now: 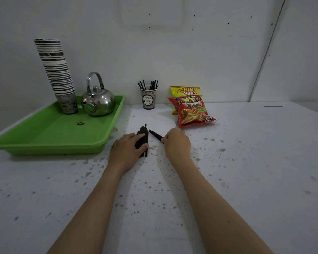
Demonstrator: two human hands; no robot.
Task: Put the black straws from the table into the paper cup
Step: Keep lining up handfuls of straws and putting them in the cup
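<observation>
A bundle of black straws (143,132) lies on the speckled white table (246,162) in the middle. My left hand (128,149) rests on the bundle, fingers wrapped over its near half. My right hand (176,143) pinches a black straw (155,135) that points up and left, its far end just off the table. A paper cup (148,99) stands upright by the back wall, and several black straws (148,85) stick out of it.
A green tray (50,132) at the left holds a tall stack of paper cups (57,74) and a steel kettle (98,101). Two snack bags (191,109) lie right of the cup. A wall runs close behind the table.
</observation>
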